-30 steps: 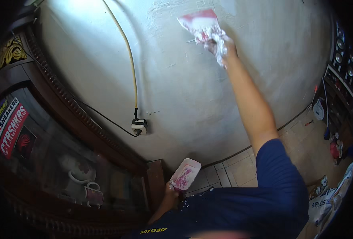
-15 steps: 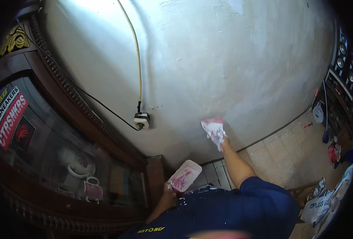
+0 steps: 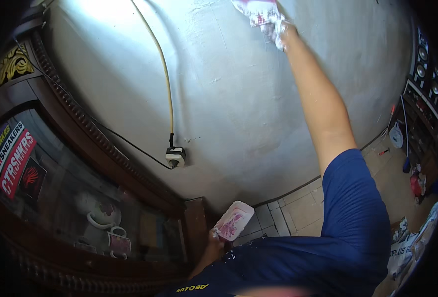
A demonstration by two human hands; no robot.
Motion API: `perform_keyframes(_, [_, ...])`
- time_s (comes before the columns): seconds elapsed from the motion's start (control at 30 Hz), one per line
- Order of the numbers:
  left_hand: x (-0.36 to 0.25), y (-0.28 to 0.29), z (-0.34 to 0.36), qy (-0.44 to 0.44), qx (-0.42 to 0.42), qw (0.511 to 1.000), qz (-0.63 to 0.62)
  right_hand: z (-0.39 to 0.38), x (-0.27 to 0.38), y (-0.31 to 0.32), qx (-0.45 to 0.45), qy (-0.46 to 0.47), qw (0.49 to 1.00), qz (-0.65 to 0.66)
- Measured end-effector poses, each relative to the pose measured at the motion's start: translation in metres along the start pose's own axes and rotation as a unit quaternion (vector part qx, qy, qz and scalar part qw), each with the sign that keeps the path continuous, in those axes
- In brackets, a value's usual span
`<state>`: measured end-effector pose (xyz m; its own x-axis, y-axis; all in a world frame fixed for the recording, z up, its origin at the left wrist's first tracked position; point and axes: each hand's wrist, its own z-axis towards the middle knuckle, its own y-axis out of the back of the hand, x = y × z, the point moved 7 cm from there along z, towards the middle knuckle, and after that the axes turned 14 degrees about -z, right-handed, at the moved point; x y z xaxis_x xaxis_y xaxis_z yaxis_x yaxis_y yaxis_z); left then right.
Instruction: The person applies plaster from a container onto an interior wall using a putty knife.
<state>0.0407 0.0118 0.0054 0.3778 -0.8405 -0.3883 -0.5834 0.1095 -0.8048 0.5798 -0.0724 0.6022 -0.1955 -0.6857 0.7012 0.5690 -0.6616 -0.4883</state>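
Observation:
High on the pale grey wall (image 3: 239,114), my right arm is stretched up. The right hand (image 3: 278,33), smeared with white paste, is closed on a wide putty scraper (image 3: 259,7). Its blade is pinkish and white-smeared, lies at the wall's surface and is partly cut off by the upper edge. Low down by my body, my left hand (image 3: 215,238) grips the near end of a shallow white plastic tray (image 3: 247,208). Pink and white paste coats the tray's inside. Most of the left fingers are hidden by the tray.
A dark wooden glass cabinet (image 3: 125,198) with mugs inside stands at the left. A power socket (image 3: 175,157) hangs on the wall under a yellow cable (image 3: 164,69). Speakers (image 3: 421,69) and a shelf are at the right. A plastic bag (image 3: 402,255) lies at lower right above floor tiles (image 3: 300,213).
My right hand has swept far up the wall with the scraper, and the arm is now extended. The left hand and tray stay almost in place.

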Motion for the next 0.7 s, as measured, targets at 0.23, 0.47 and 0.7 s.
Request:
perform_keyframes(0.23, [0.002, 0.008, 0.014, 0.024, 0.016, 0.998, 0.058, -0.304, -0.318, 0.215, -0.078, -0.269, 0.952, -0.121])
perform_keyframes(0.47, [-0.005, 0.003, 0.02, 0.004, 0.021, 0.999, 0.032, -0.323, -0.189, 0.093, -0.034, -0.302, 0.95, 0.064])
perform_keyframes(0.7, [-0.008, 0.018, 0.025, -0.001, -0.018, 0.998, 0.065, -0.079, 0.024, -0.075, 0.035, 0.014, 0.997, -0.068])
